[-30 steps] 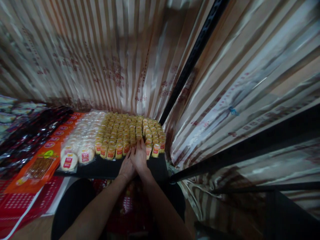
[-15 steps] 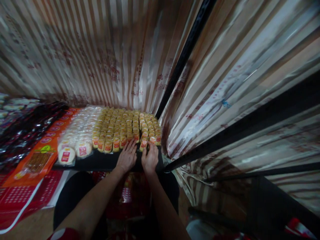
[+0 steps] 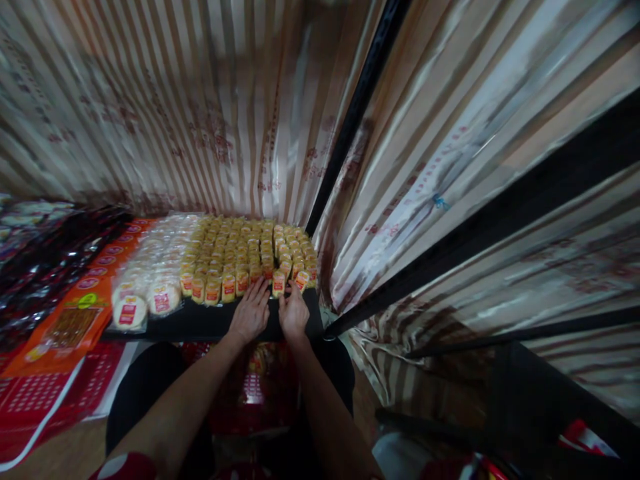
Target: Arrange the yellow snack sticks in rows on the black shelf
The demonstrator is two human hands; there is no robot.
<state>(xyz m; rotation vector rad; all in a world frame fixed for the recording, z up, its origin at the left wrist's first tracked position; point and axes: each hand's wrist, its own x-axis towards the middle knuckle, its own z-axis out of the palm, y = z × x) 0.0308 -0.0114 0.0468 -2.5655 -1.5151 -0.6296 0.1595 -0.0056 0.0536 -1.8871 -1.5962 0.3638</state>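
Note:
Several rows of small yellow packets with red labels (image 3: 240, 257) stand on a black shelf (image 3: 200, 327). My left hand (image 3: 250, 312) lies flat at the shelf's front edge, fingers spread and touching the front row. My right hand (image 3: 293, 312) is beside it, fingers curled up against one front-row yellow packet (image 3: 279, 283) and its tilted neighbour (image 3: 301, 280). Round white packets with red labels (image 3: 145, 300) fill the shelf's left part.
Orange flat packs (image 3: 70, 327) and dark glossy packs (image 3: 45, 267) lie further left. Striped shiny sheeting (image 3: 210, 113) hangs behind and to the right. A black post (image 3: 357, 113) rises at the shelf's right corner, and black rails (image 3: 450, 267) run right.
My two hands were pressed together on the yellow rows, then drew apart to the front edge. My right hand has shifted a little left, onto the front packets.

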